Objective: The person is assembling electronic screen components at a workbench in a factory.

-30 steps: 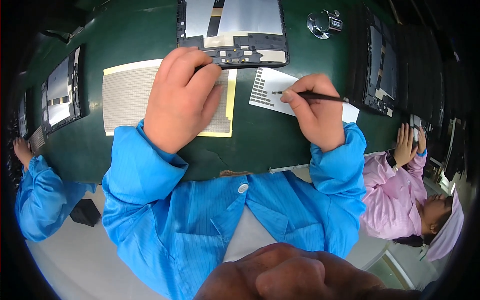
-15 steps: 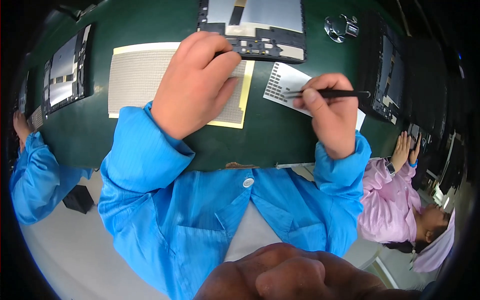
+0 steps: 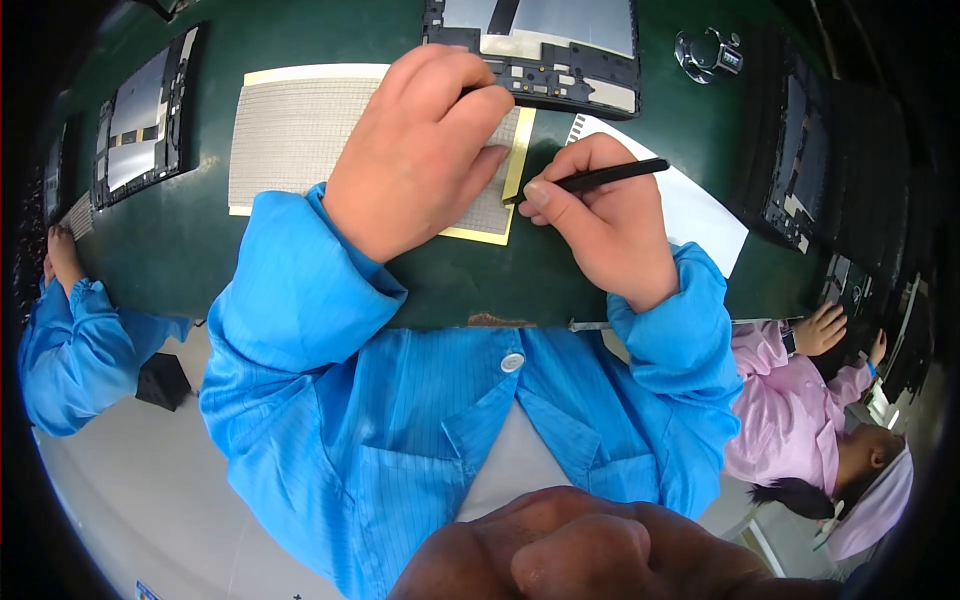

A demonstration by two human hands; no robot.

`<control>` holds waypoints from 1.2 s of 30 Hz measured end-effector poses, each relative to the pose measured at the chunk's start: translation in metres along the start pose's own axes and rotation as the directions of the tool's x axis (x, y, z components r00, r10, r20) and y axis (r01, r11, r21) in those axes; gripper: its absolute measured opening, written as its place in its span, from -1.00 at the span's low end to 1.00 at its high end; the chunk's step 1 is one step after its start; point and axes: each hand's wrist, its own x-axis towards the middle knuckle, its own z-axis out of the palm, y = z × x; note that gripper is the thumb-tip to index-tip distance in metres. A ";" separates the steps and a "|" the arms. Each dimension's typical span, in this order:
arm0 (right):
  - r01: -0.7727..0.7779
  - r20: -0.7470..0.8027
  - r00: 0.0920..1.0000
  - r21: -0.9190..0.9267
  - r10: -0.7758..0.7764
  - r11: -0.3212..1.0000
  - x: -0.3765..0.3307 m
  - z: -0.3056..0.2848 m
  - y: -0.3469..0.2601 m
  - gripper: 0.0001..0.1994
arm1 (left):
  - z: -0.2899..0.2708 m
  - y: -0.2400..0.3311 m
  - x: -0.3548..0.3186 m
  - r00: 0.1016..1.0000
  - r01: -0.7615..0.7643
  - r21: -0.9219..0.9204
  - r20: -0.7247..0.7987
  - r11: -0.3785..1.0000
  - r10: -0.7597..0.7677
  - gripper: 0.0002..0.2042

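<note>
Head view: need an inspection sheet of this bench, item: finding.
Surface: dark green bench top.
Job's things: yellow-edged sheet of small grey squares; opened black tablet chassis; white backing sheet.
Clutter: round metal tool; more opened tablets at left.
Hands: left hand presses on the sheet; right hand holds thin black tweezers, tip at the sheet's edge.
Cables: nothing seen.
Surroundings: co-workers in blue sleeve and pink coat.

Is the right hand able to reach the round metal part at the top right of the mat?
Probably yes: the round metal part lies beyond the right hand, with only open green mat between.
</note>
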 end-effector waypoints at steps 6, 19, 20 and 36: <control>0.008 -0.056 0.998 0.142 0.000 0.990 -0.002 -0.003 -0.008 -0.87 | -0.001 0.004 0.003 0.999 0.012 0.025 -0.050 1.000 -0.011 -0.62; 0.240 -0.015 0.970 -0.032 -0.241 0.970 0.066 -0.024 -0.035 -0.86 | -0.002 0.005 0.005 0.998 0.058 -0.033 -0.026 0.998 -0.059 -0.64; 0.247 -0.009 0.969 -0.046 -0.248 0.968 0.066 -0.024 -0.035 -0.86 | -0.002 0.005 0.004 0.998 0.062 -0.025 -0.027 0.998 -0.063 -0.64; 0.323 -0.235 0.920 0.005 -0.312 0.947 0.041 -0.020 -0.034 -0.86 | 0.003 0.005 0.002 0.997 0.043 0.080 -0.064 0.996 -0.038 -0.60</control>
